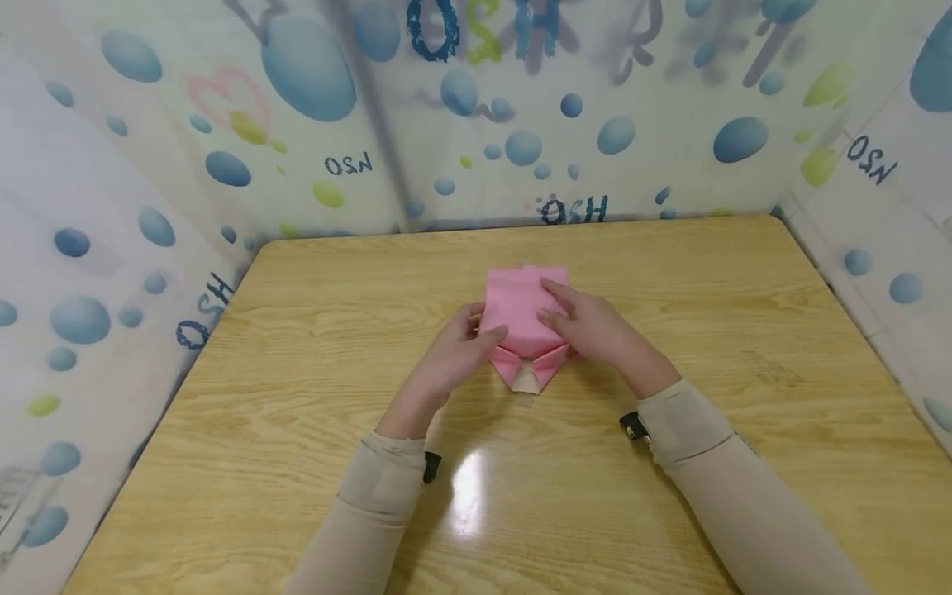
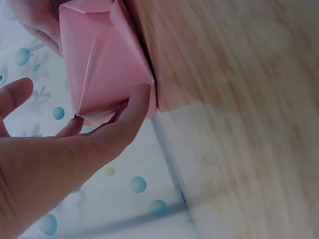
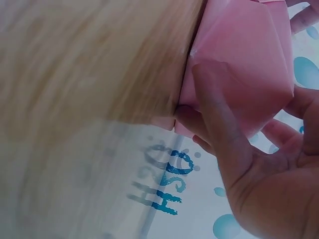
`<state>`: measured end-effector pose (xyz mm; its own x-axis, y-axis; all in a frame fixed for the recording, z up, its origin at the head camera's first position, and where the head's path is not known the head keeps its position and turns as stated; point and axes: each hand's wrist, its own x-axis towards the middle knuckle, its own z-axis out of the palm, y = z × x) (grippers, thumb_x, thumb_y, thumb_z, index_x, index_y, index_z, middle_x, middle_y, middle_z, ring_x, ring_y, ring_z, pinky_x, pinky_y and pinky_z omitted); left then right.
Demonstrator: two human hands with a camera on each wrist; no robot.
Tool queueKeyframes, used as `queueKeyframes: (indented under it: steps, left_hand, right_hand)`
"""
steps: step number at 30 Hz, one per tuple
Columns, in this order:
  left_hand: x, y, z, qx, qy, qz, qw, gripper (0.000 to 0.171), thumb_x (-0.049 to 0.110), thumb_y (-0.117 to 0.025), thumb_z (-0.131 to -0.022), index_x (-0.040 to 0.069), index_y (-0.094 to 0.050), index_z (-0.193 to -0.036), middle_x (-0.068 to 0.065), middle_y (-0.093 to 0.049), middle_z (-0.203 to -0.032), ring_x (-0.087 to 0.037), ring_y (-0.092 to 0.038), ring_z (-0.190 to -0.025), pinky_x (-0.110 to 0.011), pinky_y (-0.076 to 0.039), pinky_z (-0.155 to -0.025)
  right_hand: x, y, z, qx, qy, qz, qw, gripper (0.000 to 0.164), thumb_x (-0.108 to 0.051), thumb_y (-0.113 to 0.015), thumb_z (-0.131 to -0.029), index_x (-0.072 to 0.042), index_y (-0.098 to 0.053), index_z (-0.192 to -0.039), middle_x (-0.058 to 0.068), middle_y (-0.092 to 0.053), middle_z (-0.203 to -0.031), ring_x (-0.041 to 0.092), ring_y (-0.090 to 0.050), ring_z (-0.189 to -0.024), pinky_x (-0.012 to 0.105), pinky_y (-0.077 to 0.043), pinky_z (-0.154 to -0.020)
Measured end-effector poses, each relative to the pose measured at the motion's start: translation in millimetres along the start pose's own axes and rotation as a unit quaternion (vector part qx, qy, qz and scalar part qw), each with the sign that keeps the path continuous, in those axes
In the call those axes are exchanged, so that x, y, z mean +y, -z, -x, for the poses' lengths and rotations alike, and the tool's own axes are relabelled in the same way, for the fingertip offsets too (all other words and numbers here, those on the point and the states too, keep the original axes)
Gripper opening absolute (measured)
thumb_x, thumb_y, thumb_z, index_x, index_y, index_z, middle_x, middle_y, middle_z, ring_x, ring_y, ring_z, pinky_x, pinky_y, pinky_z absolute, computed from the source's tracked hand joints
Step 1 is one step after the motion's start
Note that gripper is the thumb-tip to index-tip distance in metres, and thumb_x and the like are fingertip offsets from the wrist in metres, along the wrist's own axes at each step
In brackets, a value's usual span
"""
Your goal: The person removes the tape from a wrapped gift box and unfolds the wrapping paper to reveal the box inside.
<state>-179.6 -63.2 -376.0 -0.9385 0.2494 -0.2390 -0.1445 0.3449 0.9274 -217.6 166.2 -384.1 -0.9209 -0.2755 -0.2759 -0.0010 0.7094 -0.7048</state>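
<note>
Pink folded paper (image 1: 523,306), held between two hands toward 12 o'clock on the worktop (image 1: 297,355).
Left hand (image 1: 455,354) holds its 8 o'clock side, with bent fingers against the edge and the thumb reaching over it; right hand (image 1: 602,330) grips its 3 o'clock side. Two small flaps (image 1: 550,360) stick out at 6 o'clock. Past the worktop, at 12 o'clock, stands a wall (image 1: 491,186) with blue bubbles.

Wooden table (image 1: 535,471) — blue-dotted white walls (image 1: 632,182)
</note>
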Motion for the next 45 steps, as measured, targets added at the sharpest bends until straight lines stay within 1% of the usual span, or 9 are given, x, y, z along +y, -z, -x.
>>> queueKeyframes:
  steps: [8, 15, 22, 28, 35, 39, 41, 43, 45]
  left_hand:
    - [-1.7, 2.1, -0.9, -0.014, -0.016, -0.012, 0.9997, 0.068, 0.031, -0.06, -0.109, 0.006, -0.031, -0.165, -0.017, -0.044, -0.163, -0.034, -0.051, -0.146, -0.05, -0.049, -0.116]
    - [-1.2, 2.9, -2.7, -0.014, -0.01, -0.017, 0.9997, 0.059, 0.028, -0.059, -0.109, 0.002, -0.039, -0.158, -0.019, -0.051, -0.156, -0.035, -0.053, -0.144, -0.05, -0.048, -0.117]
    - [1.8, 4.7, 0.6, -0.013, -0.004, -0.044, 0.9989, 0.054, 0.032, -0.059, -0.109, 0.001, -0.048, -0.151, -0.016, -0.057, -0.15, -0.032, -0.058, -0.138, -0.049, -0.05, -0.113]
    - [4.6, 5.6, 4.2, 0.004, 0.013, -0.067, 0.9976, 0.045, 0.035, -0.059, -0.108, 0.002, -0.058, -0.14, -0.014, -0.063, -0.143, -0.03, -0.061, -0.132, -0.048, -0.052, -0.108]
    - [6.1, 0.6, 6.0, 0.026, -0.016, -0.156, 0.9874, 0.045, 0.04, -0.059, -0.108, 0.007, -0.058, -0.139, -0.018, -0.055, -0.155, -0.037, -0.052, -0.145, -0.057, -0.05, -0.113]
    - [6.3, -0.3, 6.2, 0.034, -0.023, -0.172, 0.9842, 0.047, 0.041, -0.059, -0.108, 0.007, -0.057, -0.141, -0.018, -0.057, -0.154, -0.037, -0.055, -0.143, -0.056, -0.053, -0.109]
    - [6.6, -0.1, 6.3, 0.036, -0.024, -0.17, 0.9845, 0.046, 0.04, -0.06, -0.108, 0.008, -0.058, -0.14, -0.016, -0.059, -0.152, -0.036, -0.056, -0.141, -0.055, -0.055, -0.107]
    - [6.6, 0.5, 6.0, 0.036, -0.026, -0.165, 0.9853, 0.043, 0.04, -0.06, -0.108, 0.008, -0.06, -0.137, -0.015, -0.06, -0.15, -0.036, -0.058, -0.14, -0.053, -0.057, -0.105]
    - [6.5, 1.2, 5.3, 0.035, -0.028, -0.161, 0.986, 0.042, 0.039, -0.06, -0.108, 0.008, -0.06, -0.135, -0.015, -0.061, -0.149, -0.036, -0.06, -0.138, -0.052, -0.058, -0.102]
  right_hand:
    - [1.1, 1.9, -0.2, 0.001, 0.003, -0.004, 1.0, 0.068, -0.043, -0.052, -0.112, -0.028, -0.024, -0.171, 0.021, -0.059, -0.137, 0.024, -0.067, -0.073, 0.03, -0.056, -0.068]
    - [2.9, 0.7, -1.3, -0.002, 0.006, -0.003, 1.0, 0.067, -0.042, -0.051, -0.112, -0.026, -0.023, -0.171, 0.023, -0.061, -0.134, 0.024, -0.067, -0.071, 0.03, -0.056, -0.067]
    - [0.9, 1.6, 0.0, -0.003, 0.002, 0.0, 1.0, 0.067, -0.043, -0.051, -0.112, -0.026, -0.023, -0.171, 0.019, -0.065, -0.111, 0.024, -0.065, -0.07, 0.029, -0.054, -0.067]
    - [0.7, 1.3, 2.0, -0.002, 0.012, 0.0, 1.0, 0.068, -0.042, -0.051, -0.112, -0.024, -0.024, -0.171, 0.02, -0.065, -0.115, 0.026, -0.065, -0.068, 0.03, -0.052, -0.067]
    - [5.0, -0.3, 3.3, 0.004, 0.016, 0.013, 1.0, 0.068, -0.046, -0.05, -0.112, -0.024, -0.024, -0.171, 0.012, -0.06, -0.09, 0.02, -0.059, -0.062, 0.031, -0.051, -0.067]
    - [6.2, -1.1, 3.8, 0.009, 0.023, 0.013, 1.0, 0.068, -0.048, -0.048, -0.112, -0.025, -0.024, -0.171, 0.009, -0.057, -0.083, 0.019, -0.058, -0.061, 0.034, -0.051, -0.07]
    - [6.4, -1.0, 3.8, 0.013, 0.027, 0.017, 0.999, 0.068, -0.049, -0.048, -0.112, -0.025, -0.025, -0.171, 0.012, -0.059, -0.085, 0.023, -0.061, -0.064, 0.038, -0.052, -0.074]
    - [6.4, -0.5, 3.3, 0.02, 0.034, 0.027, 0.999, 0.067, -0.049, -0.048, -0.112, -0.025, -0.026, -0.171, 0.018, -0.069, -0.106, 0.026, -0.067, -0.083, 0.045, -0.056, -0.089]
    - [6.1, 0.8, 2.9, 0.021, 0.036, 0.03, 0.999, 0.067, -0.05, -0.047, -0.112, -0.025, -0.025, -0.171, 0.023, -0.068, -0.127, 0.031, -0.067, -0.098, 0.051, -0.054, -0.101]
